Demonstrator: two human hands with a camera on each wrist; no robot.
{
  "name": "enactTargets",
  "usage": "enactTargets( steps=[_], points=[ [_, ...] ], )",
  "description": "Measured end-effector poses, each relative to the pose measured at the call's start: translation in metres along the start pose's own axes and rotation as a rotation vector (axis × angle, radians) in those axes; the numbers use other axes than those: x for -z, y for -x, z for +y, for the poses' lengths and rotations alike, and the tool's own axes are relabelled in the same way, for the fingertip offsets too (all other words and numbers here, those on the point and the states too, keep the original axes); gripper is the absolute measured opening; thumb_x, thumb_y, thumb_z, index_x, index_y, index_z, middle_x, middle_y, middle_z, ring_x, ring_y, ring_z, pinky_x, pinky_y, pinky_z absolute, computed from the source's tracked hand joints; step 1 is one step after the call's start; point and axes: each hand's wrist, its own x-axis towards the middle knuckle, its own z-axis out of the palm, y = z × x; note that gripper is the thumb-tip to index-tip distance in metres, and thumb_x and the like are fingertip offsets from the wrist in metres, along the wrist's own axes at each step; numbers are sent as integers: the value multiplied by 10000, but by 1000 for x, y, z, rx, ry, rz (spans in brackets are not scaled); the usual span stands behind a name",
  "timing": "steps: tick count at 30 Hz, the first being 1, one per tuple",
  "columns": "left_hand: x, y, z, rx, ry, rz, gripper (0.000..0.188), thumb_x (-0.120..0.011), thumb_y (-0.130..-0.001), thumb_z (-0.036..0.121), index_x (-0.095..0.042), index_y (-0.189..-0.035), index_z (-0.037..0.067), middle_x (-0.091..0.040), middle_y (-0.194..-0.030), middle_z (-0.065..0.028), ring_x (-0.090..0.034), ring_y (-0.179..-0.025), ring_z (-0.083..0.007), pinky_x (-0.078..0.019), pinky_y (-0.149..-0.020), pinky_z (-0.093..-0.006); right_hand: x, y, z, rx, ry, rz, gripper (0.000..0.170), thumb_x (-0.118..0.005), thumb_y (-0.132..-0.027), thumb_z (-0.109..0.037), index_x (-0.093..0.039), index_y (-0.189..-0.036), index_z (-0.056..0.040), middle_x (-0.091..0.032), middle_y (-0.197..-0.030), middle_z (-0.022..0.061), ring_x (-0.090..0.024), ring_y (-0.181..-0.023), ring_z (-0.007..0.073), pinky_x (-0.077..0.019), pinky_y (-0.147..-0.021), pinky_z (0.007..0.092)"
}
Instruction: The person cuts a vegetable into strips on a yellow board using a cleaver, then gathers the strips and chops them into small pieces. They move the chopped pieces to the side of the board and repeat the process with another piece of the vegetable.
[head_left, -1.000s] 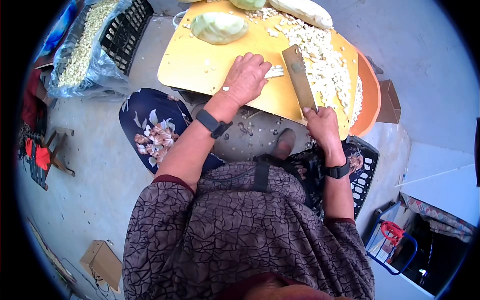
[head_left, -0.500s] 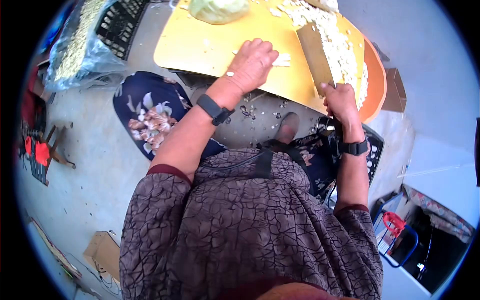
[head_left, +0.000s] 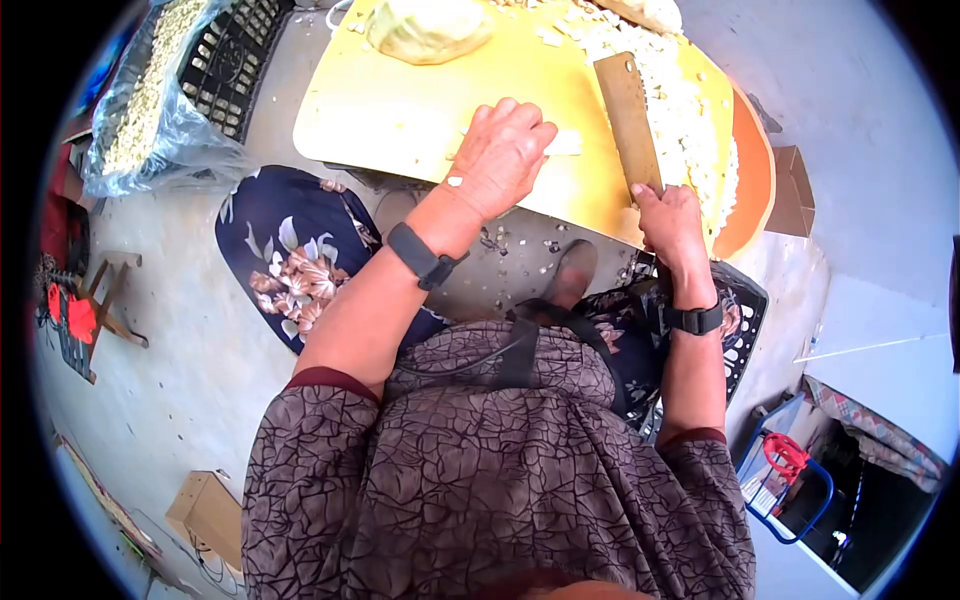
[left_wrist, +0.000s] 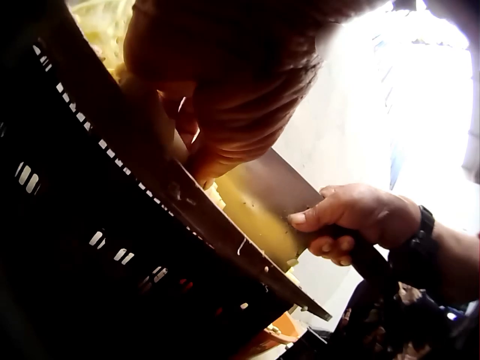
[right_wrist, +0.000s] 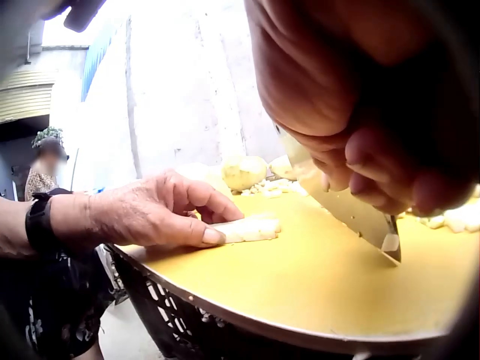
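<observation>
My left hand (head_left: 500, 155) rests on the yellow board (head_left: 375, 110), its fingers curled over a small bundle of pale vegetable strips (right_wrist: 255, 229). The strips' cut ends stick out to the right of the fingers. In my right hand (head_left: 675, 225) is the handle of a cleaver (head_left: 630, 120), its broad blade pointing away from me, right of the strips and apart from them. The right wrist view shows the blade (right_wrist: 360, 217) tilted, with its lower corner close over the board. A heap of diced pale pieces (head_left: 690, 150) lies to the right of the blade.
A large peeled pale-green vegetable (head_left: 425, 30) sits at the board's far side. An orange basin (head_left: 750, 190) stands under the right edge. On the left, a black crate (head_left: 225, 80) holds a plastic bag (head_left: 190, 140) of diced pieces. A person (right_wrist: 45, 169) is in the background.
The cleaver and right hand have moved right, farther from the strips. The left hand keeps its grip on the bundle. The head view has shifted, so the board sits higher in it.
</observation>
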Motion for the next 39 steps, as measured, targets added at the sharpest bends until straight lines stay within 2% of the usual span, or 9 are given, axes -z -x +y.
enactTargets(
  steps=[4,7,10,11,21,27,30,36,39],
  points=[
    [-2,1,4,-28,-8,-15,283,-703,-779,107,-666,-1057,71,-589,-964,-76,-545,-972,-269,-439,-851,-389,9,9,-20,-62,-27,-34,466,-643,-883,-335,-676,-813,124,-620,-703,327,-650,-740,461,-513,-736,467],
    [-2,1,5,-29,5,15,275,-706,-781,114,-664,-1048,68,-584,-956,-79,-544,-958,-274,-446,-843,-390,9,13,-14,33,-52,18,440,-637,-897,-306,-668,-760,111,-615,-614,266,-640,-601,394,-509,-622,443],
    [-3,1,6,-21,-14,2,268,-703,-784,119,-663,-1043,63,-579,-955,-86,-547,-951,-279,-451,-839,-395,26,36,-35,-75,-259,-79,421,-628,-914,-269,-645,-703,95,-572,-518,165,-579,-463,275,-465,-495,397],
    [-4,1,7,-19,-10,0,268,-703,-784,119,-663,-1043,62,-579,-957,-88,-547,-953,-280,-451,-839,-396,28,42,-38,-58,-277,-74,406,-624,-925,-241,-625,-671,75,-523,-479,97,-516,-410,188,-423,-436,362],
    [-5,0,8,-16,0,1,277,-701,-774,108,-658,-1042,50,-577,-964,-100,-544,-968,-289,-453,-854,-399,30,62,-43,30,-105,-117,417,-647,-911,-257,-631,-718,112,-556,-522,200,-577,-494,276,-467,-543,423],
    [-8,0,8,-9,-2,-8,277,-700,-770,101,-656,-1038,51,-570,-975,-100,-538,-979,-289,-453,-859,-397,36,65,-54,-45,-70,-172,418,-646,-910,-261,-636,-735,119,-568,-541,217,-586,-506,290,-470,-553,426],
    [-10,0,8,-7,7,-7,278,-700,-765,96,-656,-1036,52,-566,-977,-100,-535,-977,-288,-453,-860,-395,29,60,-48,-54,-116,-182,403,-641,-906,-250,-639,-740,117,-571,-549,232,-605,-528,334,-477,-576,441],
    [-10,-1,8,-9,31,-12,280,-703,-758,92,-656,-1031,52,-566,-954,-96,-534,-964,-289,-453,-859,-391,6,43,-52,101,102,-138,382,-629,-897,-230,-636,-727,113,-579,-573,266,-628,-597,430,-499,-637,471],
    [-9,-2,7,-11,41,-6,283,-708,-755,96,-654,-1029,50,-568,-941,-95,-535,-966,-289,-452,-858,-393,11,34,-69,-40,20,-239,392,-628,-905,-236,-639,-714,105,-578,-546,236,-629,-558,378,-503,-605,450]
  ],
)
